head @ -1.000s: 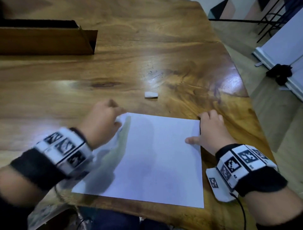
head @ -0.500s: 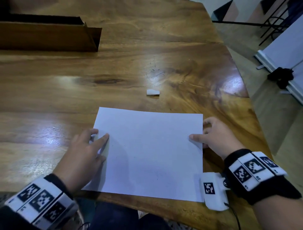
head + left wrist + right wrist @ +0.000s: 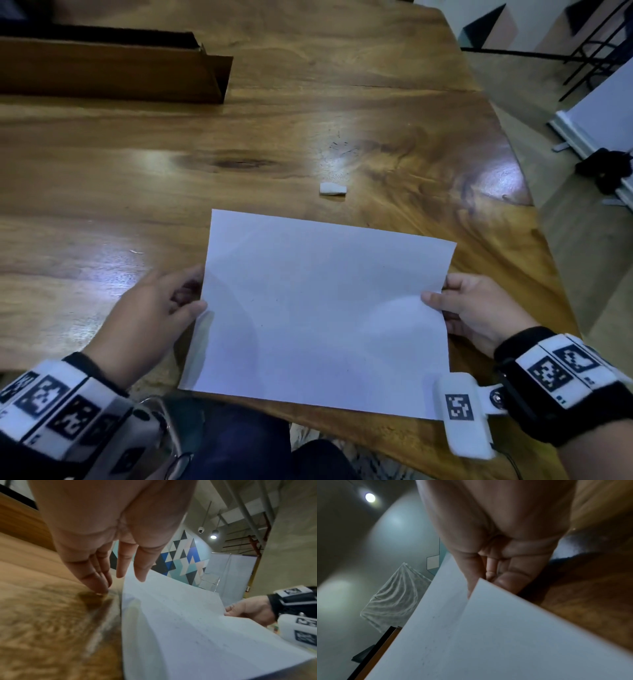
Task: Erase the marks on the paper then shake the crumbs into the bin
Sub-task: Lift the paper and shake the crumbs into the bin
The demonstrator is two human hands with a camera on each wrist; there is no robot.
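Note:
The white paper [image 3: 325, 308] is bowed, its side edges raised off the wooden table [image 3: 102, 171]. My left hand [image 3: 191, 301] pinches the left edge, thumb on top and fingers underneath. The right edge is pinched the same way by my right hand [image 3: 438, 301]. Tiny dark crumbs [image 3: 262, 323] dot the sheet. In the left wrist view the left hand [image 3: 123, 580] meets the paper [image 3: 188, 628] at its edge. In the right wrist view the right hand [image 3: 481, 582] grips the paper [image 3: 505, 642]. A small white eraser [image 3: 332, 189] lies on the table just beyond the sheet.
A long brown cardboard box [image 3: 113, 75] sits at the far left of the table. Pencil scribbles [image 3: 342, 147] mark the wood beyond the eraser. The table's right edge [image 3: 534, 212] drops to the floor, and its near edge is under the paper.
My left hand slid from the paper's far-left corner down to its left edge. Both hands took hold of the side edges and the flat sheet now bows upward.

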